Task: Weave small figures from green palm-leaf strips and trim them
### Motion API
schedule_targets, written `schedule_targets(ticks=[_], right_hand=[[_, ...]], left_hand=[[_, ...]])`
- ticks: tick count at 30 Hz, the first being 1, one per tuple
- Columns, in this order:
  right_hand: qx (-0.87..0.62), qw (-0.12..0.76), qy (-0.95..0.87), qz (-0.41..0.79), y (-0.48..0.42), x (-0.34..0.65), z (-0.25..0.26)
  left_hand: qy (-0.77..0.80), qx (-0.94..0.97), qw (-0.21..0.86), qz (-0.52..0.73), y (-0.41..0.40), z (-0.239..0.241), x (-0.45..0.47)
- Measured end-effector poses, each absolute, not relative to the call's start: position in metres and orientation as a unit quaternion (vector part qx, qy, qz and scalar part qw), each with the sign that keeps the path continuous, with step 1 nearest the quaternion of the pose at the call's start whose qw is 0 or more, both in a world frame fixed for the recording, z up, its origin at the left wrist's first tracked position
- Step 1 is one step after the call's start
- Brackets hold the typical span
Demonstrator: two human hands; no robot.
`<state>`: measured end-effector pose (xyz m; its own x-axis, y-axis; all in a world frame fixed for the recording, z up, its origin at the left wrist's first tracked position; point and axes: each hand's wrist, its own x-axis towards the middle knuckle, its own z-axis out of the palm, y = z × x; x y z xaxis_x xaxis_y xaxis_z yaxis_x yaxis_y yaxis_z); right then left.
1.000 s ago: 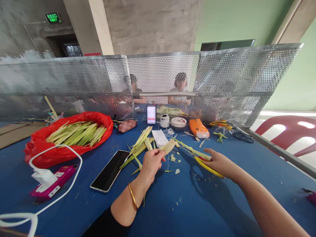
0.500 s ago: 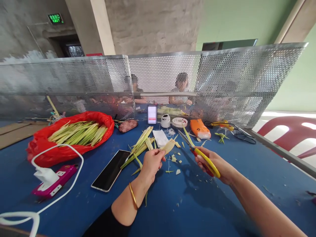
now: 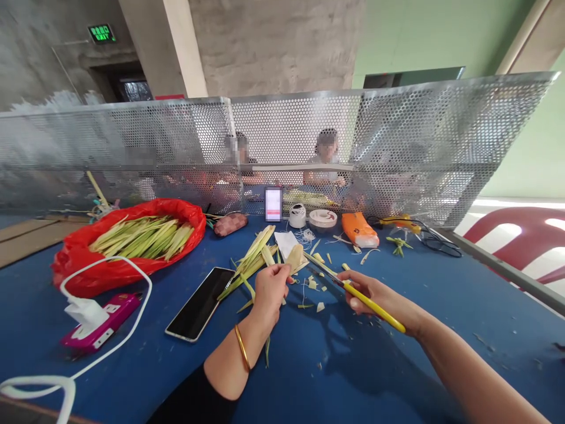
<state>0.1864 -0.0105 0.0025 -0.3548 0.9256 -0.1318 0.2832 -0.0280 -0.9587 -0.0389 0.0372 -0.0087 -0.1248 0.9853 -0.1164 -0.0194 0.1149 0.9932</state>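
Observation:
My left hand pinches a pale corn husk piece, its wide end pointing up and away from me. In my right hand are yellow-handled scissors, their blades reaching left toward the husk's right side. Whether the blades touch the husk I cannot tell. Beyond my left hand lies a bunch of green-yellow husk strips, partly over a dark phone. White paper sits behind the held husk. Small husk scraps are scattered between my hands.
At the left, a red plastic bag holds more husk strips, near a magenta power strip with a white cable. White thread, a tape roll and an orange packet stand before a perforated metal screen. People sit behind it.
The scissors have come left and turned, bringing their blades close to the husk. A pale strip near the blades is no longer there. My left hand has tilted the husk more upright.

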Motion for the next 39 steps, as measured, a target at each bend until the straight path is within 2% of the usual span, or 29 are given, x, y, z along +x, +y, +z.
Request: schedule_targets(ticks=[6, 15, 27, 39], right_hand=[[-0.470, 0.283, -0.646, 0.531, -0.011, 0.189, 0.000], [-0.488, 0.298, -0.638, 0.516, -0.008, 0.181, -0.003], [-0.505, 0.290, -0.634, 0.509, -0.002, 0.185, -0.017], [-0.534, 0.333, -0.598, 0.496, -0.004, 0.182, -0.013]], left_hand=[[0.558, 0.443, 0.483, 0.509, 0.037, -0.009, -0.038], [0.535, 0.469, 0.550, 0.437, 0.031, -0.013, -0.029], [0.533, 0.472, 0.556, 0.430, 0.033, -0.012, -0.031], [0.522, 0.466, 0.578, 0.420, 0.031, -0.010, -0.032]])
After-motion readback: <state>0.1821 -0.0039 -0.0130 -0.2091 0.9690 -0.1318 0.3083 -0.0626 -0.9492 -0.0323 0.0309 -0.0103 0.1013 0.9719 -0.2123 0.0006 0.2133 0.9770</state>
